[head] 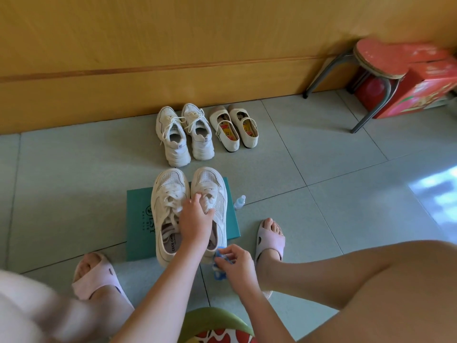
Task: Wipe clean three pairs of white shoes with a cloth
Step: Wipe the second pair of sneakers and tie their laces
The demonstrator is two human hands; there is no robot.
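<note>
— Where's the mesh-toed pair (170,194)?
— On the flat teal box (138,219). Your left hand (195,221) has its grip clamped on one shoe's (210,184) laces; your right hand (236,262) pinches the crumpled blue cloth (218,266) at that shoe's heel.

Teal flat box (138,219) on the grey tile floor (321,169), small clear spray bottle (239,202) just beside its right edge. Far right by the yellow wood wall (148,58): metal-leg stool (378,60) with red seat, red printed carton (420,95) right against it. Near the camera: pale pink left slipper (99,280) and right slipper (270,240) on the feet, one each side of the box, plus a green-rimmed seat (215,323) with red-white pattern at the bottom edge.
</note>
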